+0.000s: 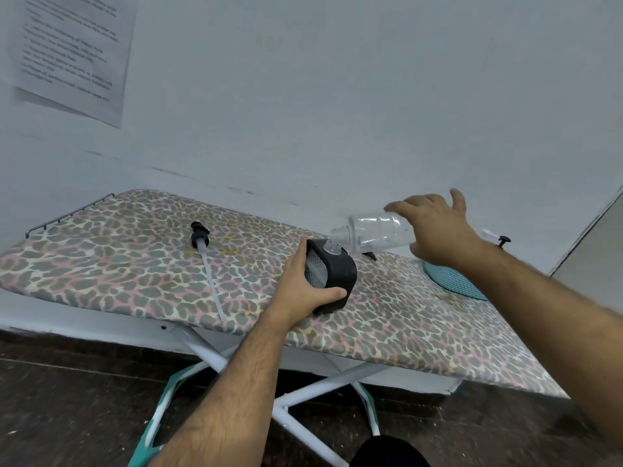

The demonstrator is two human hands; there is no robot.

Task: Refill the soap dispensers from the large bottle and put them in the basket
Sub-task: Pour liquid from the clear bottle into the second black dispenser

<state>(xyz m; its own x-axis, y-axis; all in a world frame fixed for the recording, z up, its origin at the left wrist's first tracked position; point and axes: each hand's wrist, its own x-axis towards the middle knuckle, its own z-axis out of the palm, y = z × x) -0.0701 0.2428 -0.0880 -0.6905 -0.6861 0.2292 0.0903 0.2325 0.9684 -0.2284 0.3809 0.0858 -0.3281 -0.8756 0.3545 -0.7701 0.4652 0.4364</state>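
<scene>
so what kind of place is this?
Probably a plain indoor room, improvised as a workspace: the surface is an ironing board with a leopard-print cover on folding legs, set against a bare painted wall with a printed sheet stuck up.

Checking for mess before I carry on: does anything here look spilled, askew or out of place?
No spill shows. Oddities: the work surface is an ironing board, a pump head lies loose on it with its tube over the edge, and the clear bottle tipped over the black dispenser looks nearly empty.

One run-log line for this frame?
stage: pouring | left hand: grips black dispenser on ironing board | right hand: tilts clear bottle onto its neck | pump: off, lying left
</scene>
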